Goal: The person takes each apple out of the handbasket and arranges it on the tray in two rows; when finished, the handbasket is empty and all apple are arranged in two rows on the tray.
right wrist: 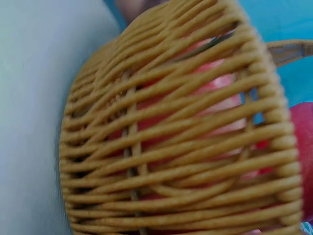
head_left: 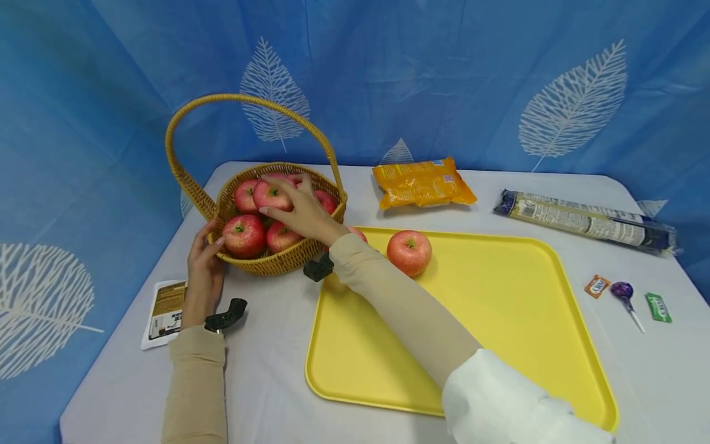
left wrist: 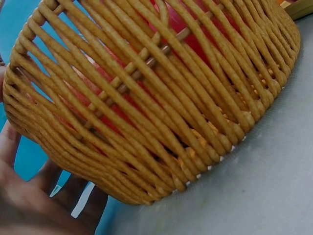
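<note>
My right hand (head_left: 302,209) curls over one of five apples in the wicker basket (head_left: 277,262) at the table's left; my left hand (head_left: 202,271) rests open-fingered against its wall. A sixth apple (head_left: 408,251) sits at the yellow tray's (head_left: 499,320) far edge, another peeks behind my wrist, and most of the tray lies bare

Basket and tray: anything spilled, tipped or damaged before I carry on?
Nothing stands out. The basket sits upright, steadied by the left hand; the right hand rests on an apple inside. One apple on the tray sits intact on the yellow tray.
</note>
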A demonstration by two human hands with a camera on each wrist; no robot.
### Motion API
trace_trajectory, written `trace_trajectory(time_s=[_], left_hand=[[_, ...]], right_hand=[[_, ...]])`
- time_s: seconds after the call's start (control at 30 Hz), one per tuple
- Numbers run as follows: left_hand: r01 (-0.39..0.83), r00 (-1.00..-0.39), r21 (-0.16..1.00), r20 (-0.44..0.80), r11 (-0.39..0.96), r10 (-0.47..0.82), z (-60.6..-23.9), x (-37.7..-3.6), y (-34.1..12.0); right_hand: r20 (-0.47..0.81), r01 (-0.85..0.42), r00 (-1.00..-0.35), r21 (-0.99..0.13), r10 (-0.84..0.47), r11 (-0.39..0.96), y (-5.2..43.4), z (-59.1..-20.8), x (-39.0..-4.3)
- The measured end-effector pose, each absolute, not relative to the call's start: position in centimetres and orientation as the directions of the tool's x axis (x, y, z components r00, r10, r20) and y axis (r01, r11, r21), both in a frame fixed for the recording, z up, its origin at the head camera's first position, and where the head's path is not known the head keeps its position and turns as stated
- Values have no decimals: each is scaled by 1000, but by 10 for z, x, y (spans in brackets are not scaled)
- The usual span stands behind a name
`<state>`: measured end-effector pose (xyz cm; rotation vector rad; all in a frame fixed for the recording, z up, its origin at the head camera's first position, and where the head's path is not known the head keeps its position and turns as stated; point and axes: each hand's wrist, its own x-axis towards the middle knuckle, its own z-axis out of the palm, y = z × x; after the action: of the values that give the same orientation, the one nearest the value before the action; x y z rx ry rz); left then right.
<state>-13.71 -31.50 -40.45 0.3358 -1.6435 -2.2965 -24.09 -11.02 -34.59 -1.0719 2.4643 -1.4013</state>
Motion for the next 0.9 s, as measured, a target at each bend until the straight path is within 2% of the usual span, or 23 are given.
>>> trace_trajectory(time_s=[0.2,0.5,0.9], left_hand=[[112,-929,948,-7,-299,-369,-405,-138,-315],[101,-933,952,-10,-290,-360,-405,-136,-316],[102,-932,947,-16,-305,-363,-407,-137,-317]], right_hand=[[210,-440,-774,-857,-598,268,-94,-345,-233],[224,-446,-794,-847,-565,290,-73,-343,-224],[298,-488,-775,-843,-558,227,-34,-329,-206]])
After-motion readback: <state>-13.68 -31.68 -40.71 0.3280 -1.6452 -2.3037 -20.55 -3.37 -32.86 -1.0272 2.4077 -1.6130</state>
